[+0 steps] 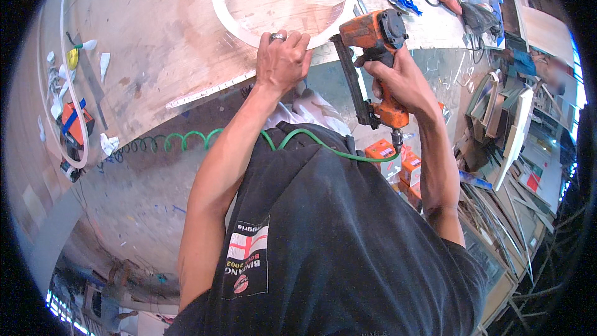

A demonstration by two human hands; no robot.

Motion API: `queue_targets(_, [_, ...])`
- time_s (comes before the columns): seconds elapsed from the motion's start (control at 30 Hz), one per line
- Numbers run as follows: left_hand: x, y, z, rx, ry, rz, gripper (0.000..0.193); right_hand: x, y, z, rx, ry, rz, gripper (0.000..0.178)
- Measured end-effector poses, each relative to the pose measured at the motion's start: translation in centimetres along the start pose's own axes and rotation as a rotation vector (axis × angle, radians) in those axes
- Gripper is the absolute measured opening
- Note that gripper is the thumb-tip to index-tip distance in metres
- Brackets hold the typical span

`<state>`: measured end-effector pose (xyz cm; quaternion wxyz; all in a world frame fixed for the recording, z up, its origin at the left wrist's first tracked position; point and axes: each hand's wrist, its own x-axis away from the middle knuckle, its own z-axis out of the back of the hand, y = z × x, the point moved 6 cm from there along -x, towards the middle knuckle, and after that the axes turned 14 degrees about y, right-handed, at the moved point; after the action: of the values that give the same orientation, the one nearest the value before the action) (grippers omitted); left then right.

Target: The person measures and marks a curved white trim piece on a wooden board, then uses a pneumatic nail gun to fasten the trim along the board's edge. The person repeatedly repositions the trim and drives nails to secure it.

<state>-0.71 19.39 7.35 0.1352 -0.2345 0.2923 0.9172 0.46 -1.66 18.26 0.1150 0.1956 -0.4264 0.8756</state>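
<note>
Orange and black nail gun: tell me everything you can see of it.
The orange and black nail gun looks scuffed, its housing seemingly painted metal or plastic. A dark rounded cap closes the head; a long, straight black magazine slants from the nose to the grip's base. There a metal fitting joins a green coiled plastic-looking hose. The bare right hand wraps the grip; trigger contact is unclear. The nose is by the white curved strip; whether they touch is unclear.
</note>
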Motion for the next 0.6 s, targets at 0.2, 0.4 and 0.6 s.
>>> queue_targets(0.2, [0.07,-0.11,-0.19,0.004,-0.026,0.01,0.031,0.31,-0.17,-0.55,-0.023,0.06,0.133,0.048])
queue_targets(0.4, [0.05,-0.05,-0.1,-0.011,-0.036,0.01,0.031,0.02,0.11,-0.42,0.041,0.021,0.124,0.058])
queue_targets(0.6, [0.07,-0.02,0.01,-0.01,-0.014,0.003,0.03,-0.07,0.01,-0.39,0.054,0.0,0.104,0.07])
